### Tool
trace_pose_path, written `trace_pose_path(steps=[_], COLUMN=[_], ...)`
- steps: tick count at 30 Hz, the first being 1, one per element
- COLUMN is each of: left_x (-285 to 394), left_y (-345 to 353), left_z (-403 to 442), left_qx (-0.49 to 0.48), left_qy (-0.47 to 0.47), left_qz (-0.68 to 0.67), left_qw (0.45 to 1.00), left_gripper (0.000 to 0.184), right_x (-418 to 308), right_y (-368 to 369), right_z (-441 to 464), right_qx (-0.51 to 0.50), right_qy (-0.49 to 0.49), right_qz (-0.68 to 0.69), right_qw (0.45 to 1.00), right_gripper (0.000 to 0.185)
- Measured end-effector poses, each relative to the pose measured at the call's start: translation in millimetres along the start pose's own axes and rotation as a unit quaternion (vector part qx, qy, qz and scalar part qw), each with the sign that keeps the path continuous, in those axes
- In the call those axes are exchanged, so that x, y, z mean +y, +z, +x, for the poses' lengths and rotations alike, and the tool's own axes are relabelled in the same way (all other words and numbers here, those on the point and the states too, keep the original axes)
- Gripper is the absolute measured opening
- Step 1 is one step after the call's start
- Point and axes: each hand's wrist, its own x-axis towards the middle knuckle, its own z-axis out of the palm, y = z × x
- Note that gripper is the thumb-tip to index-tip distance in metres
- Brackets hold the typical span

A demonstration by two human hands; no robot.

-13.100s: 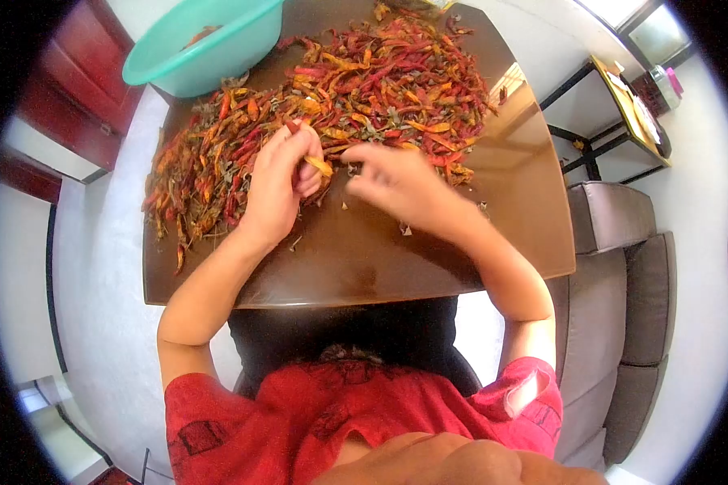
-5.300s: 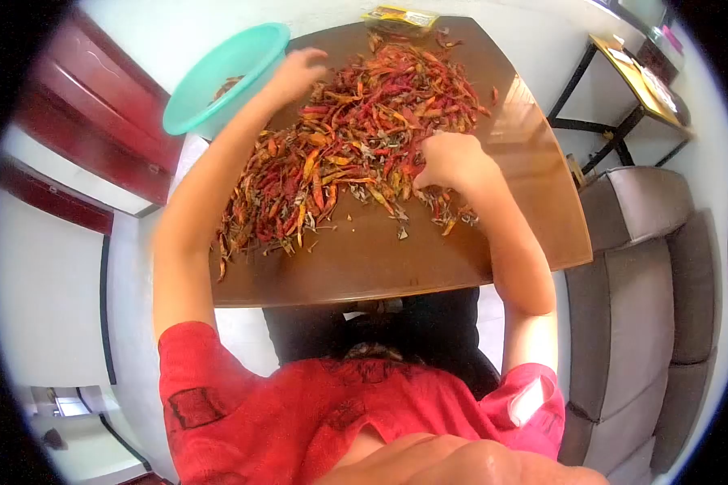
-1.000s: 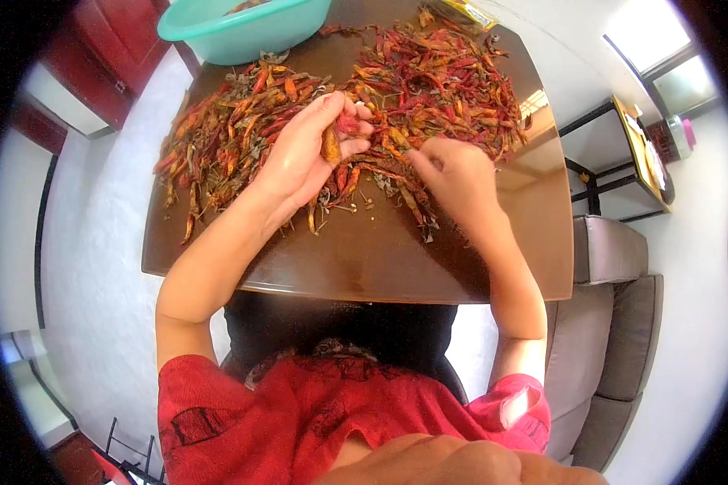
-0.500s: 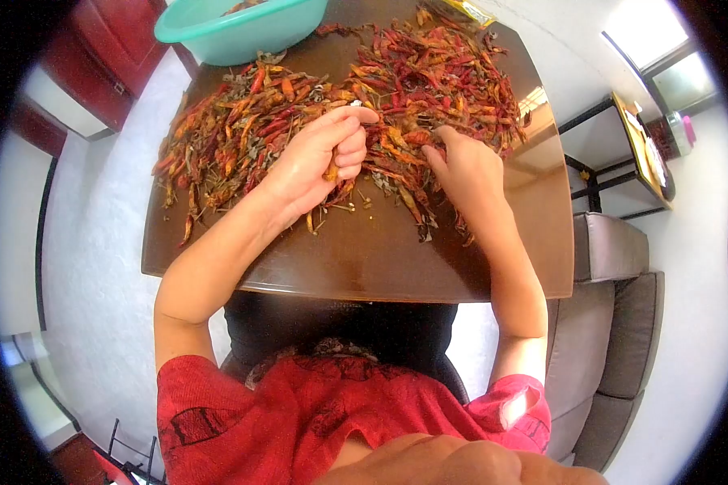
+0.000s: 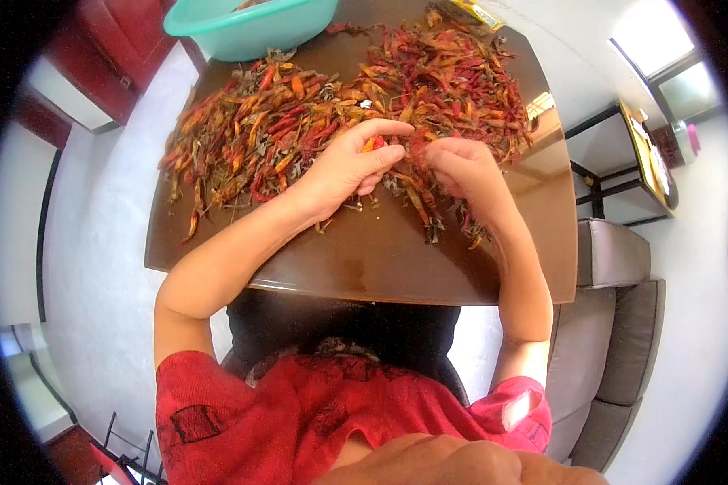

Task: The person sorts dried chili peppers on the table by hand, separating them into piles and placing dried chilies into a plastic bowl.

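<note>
Dried red and orange peppers (image 5: 259,121) lie in a wide heap with grey leafy bits on the brown table (image 5: 364,259). My left hand (image 5: 360,162) is curled over the near middle of the heap, with red and yellow peppers showing inside its fingers. Close to its right, my right hand (image 5: 465,166) is closed with fingertips pinched at a reddish pepper between the two hands. A turquoise basin (image 5: 259,32) at the far left edge of the table has some peppers inside.
At the table's far end lies a yellow packet (image 5: 477,12). A grey sofa (image 5: 598,339) stands on the right, below a small black-framed side table (image 5: 647,153). Red doors (image 5: 97,56) are at the upper left.
My left hand has moved right, towards my right hand, and its thumb and index finger now reach to the pepper there. My right hand has closed its fingertips on that pepper.
</note>
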Motion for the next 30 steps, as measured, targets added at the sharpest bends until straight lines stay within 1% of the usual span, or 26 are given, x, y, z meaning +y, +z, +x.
trace_pose_path(steps=[2, 4, 5, 6, 7, 8, 10, 13, 14, 15, 16, 17, 18, 19, 20, 21, 22, 23, 24, 26, 27, 28, 29, 30], left_x=[-4.1, -6.1, -6.4, -6.5, -6.6, -6.5, -4.9, -1.1, 0.4, 2.1, 3.1, 1.5, 0.0, -1.2, -3.2, -3.6, -3.8, -6.7, -8.3, -4.9, 2.7, 10.6, 16.9, 25.4], left_y=[-4.1, -7.1, -8.1, -9.1, -9.7, -9.5, -7.5, -1.8, -0.2, 0.9, 1.0, -1.7, -4.8, -6.6, -6.4, -4.1, -2.8, -3.6, -8.9, -27.5, -30.7, -33.4, -32.3, -29.4], left_z=[1.7, 3.4, 4.1, 4.8, 5.0, 4.7, 4.0, 2.1, 0.7, -0.8, -1.6, -0.8, 0.5, 1.8, 1.7, -0.3, -1.3, 0.0, 3.2, 12.6, 14.5, 14.2, 11.9, 9.4], left_qx=[-0.010, -0.023, -0.023, -0.018, -0.014, -0.013, 0.020, 0.034, 0.033, 0.037, 0.041, 0.039, 0.032, 0.024, 0.023, 0.032, 0.039, 0.039, 0.038, 0.086, 0.120, 0.106, 0.118, 0.128], left_qy=[-0.004, -0.032, -0.033, -0.032, -0.030, -0.031, 0.000, 0.008, 0.007, 0.026, 0.045, 0.046, 0.024, 0.001, 0.001, -0.019, -0.040, -0.019, -0.019, 0.052, 0.059, 0.066, 0.047, 0.031], left_qz=[-0.009, -0.043, -0.043, -0.086, -0.129, -0.129, -0.132, -0.124, -0.125, -0.014, 0.097, 0.097, 0.028, -0.040, -0.040, -0.065, -0.090, -0.101, -0.102, -0.170, -0.188, -0.224, -0.244, -0.264], left_qw=[1.000, 0.998, 0.998, 0.996, 0.991, 0.991, 0.991, 0.992, 0.992, 0.999, 0.993, 0.993, 0.999, 0.999, 0.999, 0.997, 0.994, 0.994, 0.994, 0.980, 0.973, 0.966, 0.962, 0.956], left_gripper=[0.034, 0.026, 0.026, 0.021, 0.018, 0.018, 0.016, 0.013, 0.013, 0.014, 0.014, 0.014, 0.013, 0.015, 0.015, 0.017, 0.020, 0.021, 0.021, 0.021, 0.020, 0.021, 0.022, 0.023], right_x=[-4.3, 0.2, 2.2, 3.4, 2.3, -0.2, 0.2, 7.4, 8.5, 10.0, 15.5, 23.3, 23.8, 16.9, 17.1, 17.9, 18.4, 18.1, 15.4, 6.7, 9.1, 6.9, 0.8, -8.3], right_y=[11.1, 16.4, 18.2, 19.2, 19.4, 19.4, 20.5, 24.2, 24.4, 24.8, 27.0, 31.0, 36.8, 42.0, 42.5, 42.9, 43.0, 41.6, 43.1, 48.6, 51.8, 49.5, 45.8, 42.1], right_z=[-4.5, -4.5, -4.6, -4.5, -4.5, -4.8, -4.8, -3.8, -3.9, -3.9, -3.5, -2.8, -3.3, -8.7, -8.3, -8.1, -8.1, -7.7, -10.8, -17.3, -12.5, -12.2, -12.6, -11.3], right_qx=[-0.057, -0.076, -0.075, -0.073, -0.074, -0.086, -0.097, -0.098, -0.098, -0.099, -0.097, -0.072, -0.046, -0.013, -0.012, 0.005, 0.022, 0.010, 0.011, -0.036, -0.031, -0.031, -0.036, -0.040], right_qy=[0.080, 0.096, 0.098, 0.100, 0.101, 0.102, 0.103, 0.079, 0.066, 0.053, 0.053, -0.048, -0.148, -0.216, -0.216, -0.305, -0.390, -0.412, -0.411, -0.443, -0.433, -0.434, -0.330, -0.223], right_qz=[0.093, 0.113, 0.142, 0.170, 0.170, 0.160, 0.150, 0.110, 0.077, 0.044, 0.044, -0.049, -0.141, -0.222, -0.222, -0.278, -0.331, -0.343, -0.344, -0.377, -0.387, -0.389, -0.412, -0.431], right_qw=[0.991, 0.986, 0.982, 0.978, 0.977, 0.978, 0.978, 0.986, 0.990, 0.993, 0.993, 0.995, 0.978, 0.951, 0.951, 0.911, 0.859, 0.844, 0.844, 0.813, 0.813, 0.812, 0.849, 0.873], right_gripper=[0.019, 0.019, 0.021, 0.022, 0.022, 0.023, 0.023, 0.024, 0.024, 0.024, 0.024, 0.025, 0.026, 0.019, 0.019, 0.016, 0.013, 0.009, 0.009, 0.007, 0.020, 0.020, 0.032, 0.043])
